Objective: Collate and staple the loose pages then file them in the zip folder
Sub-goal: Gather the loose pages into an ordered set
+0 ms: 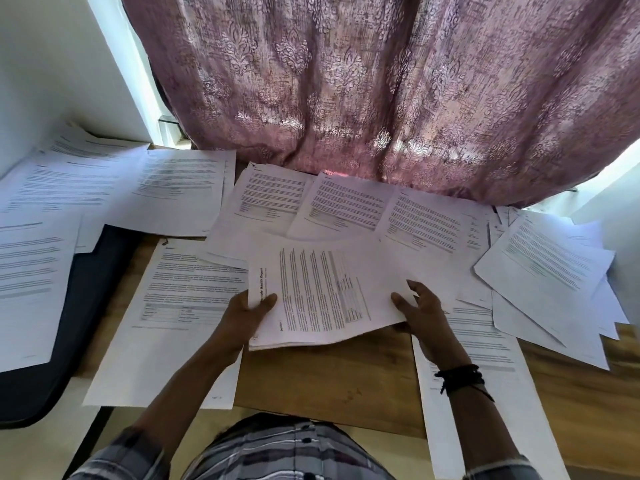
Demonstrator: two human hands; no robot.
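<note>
Sheaf of printed pages held in both grips over the wooden tabletop

Nearest was a plaid shirt, then a black wristband on the right wrist; the left grip pinched the sheaf's left edge, thumb on top and fingers beneath, while the right grip pinched its lower right corner, thumb on top and the upper fingers loosely curled. The sheaf lay turned sideways, just above the bare wood. Loose pages lay on both sides, and a dark folder lay at the left, partly under sheets. Beyond, overlapping pages ran along the far edge below a mauve patterned curtain
</note>
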